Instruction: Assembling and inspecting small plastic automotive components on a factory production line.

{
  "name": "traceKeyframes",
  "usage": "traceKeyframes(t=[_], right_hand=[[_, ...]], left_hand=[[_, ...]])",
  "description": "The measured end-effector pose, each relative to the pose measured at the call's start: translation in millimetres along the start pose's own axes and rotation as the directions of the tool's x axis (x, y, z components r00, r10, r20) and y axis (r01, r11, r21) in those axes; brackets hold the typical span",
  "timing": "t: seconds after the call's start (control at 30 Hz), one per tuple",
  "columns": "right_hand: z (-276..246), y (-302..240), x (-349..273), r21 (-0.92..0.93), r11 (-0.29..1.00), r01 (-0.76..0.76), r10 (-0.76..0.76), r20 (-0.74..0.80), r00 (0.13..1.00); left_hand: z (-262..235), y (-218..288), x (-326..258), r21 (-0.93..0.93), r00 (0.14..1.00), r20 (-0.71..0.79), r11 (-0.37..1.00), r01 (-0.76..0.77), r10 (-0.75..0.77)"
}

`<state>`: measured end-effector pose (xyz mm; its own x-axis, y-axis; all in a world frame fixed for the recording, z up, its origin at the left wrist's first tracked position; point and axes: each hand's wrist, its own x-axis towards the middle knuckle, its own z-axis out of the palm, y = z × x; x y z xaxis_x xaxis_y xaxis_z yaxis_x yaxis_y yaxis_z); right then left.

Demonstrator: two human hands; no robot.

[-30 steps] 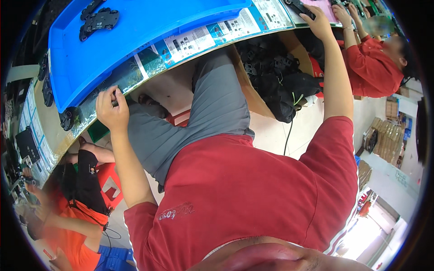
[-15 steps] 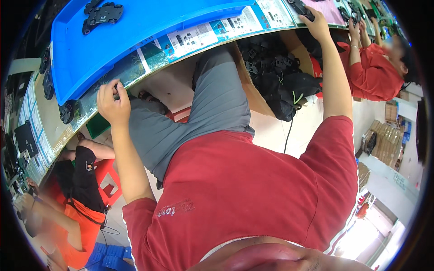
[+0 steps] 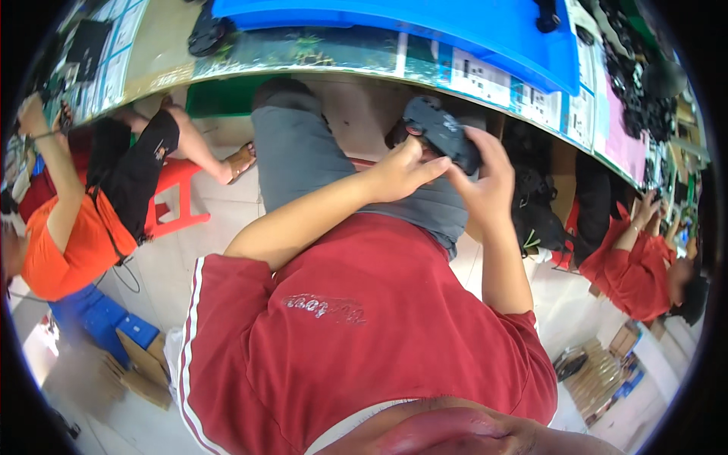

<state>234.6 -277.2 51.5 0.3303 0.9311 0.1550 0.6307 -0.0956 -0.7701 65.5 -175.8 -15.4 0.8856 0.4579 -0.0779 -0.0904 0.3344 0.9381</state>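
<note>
Between my two hands, in front of the table edge and above my lap, is a black toy car chassis, tilted. My right hand grips its right end, thumb on the near side and fingers over the top. My left hand is closed at its near left side, with the thumb stretched toward the right hand. The left fingertips are partly hidden, and any small part in them does not show. Another black chassis lies on the table beside the blue tray.
Printed sheets lie under the table's clear cover. A pile of black parts sits at the far right. Below the table is a black bag. Co-workers sit on both sides, one in orange, one in red.
My right hand has come back from the table at the right with the black chassis. My left hand has moved right from the table edge to meet it. The view has turned.
</note>
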Motion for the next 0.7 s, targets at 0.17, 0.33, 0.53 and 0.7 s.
traceKeyframes(t=[0.17, 0.33, 0.53, 0.7], right_hand=[[26, -45, 42, -0.020, 0.924, 0.382, -0.378, 0.100, 0.920], [18, -6, 95, -0.254, 0.905, 0.341, -0.399, -0.230, 0.888], [40, 43, 129, -0.659, 0.727, 0.196, -0.513, -0.331, 0.792], [40, 50, 131, -0.665, 0.723, 0.186, -0.507, -0.329, 0.797]], left_hand=[[-31, 45, -23, -0.448, 0.967, -0.251, 0.890, -0.086, -0.033], [-115, 97, -86, -0.153, 0.820, -0.559, 0.957, -0.247, 0.123], [-204, 155, -143, 0.420, 0.564, -0.719, 0.900, -0.113, 0.406], [-303, 171, -156, 0.451, 0.539, -0.751, 0.892, -0.005, 0.383]])
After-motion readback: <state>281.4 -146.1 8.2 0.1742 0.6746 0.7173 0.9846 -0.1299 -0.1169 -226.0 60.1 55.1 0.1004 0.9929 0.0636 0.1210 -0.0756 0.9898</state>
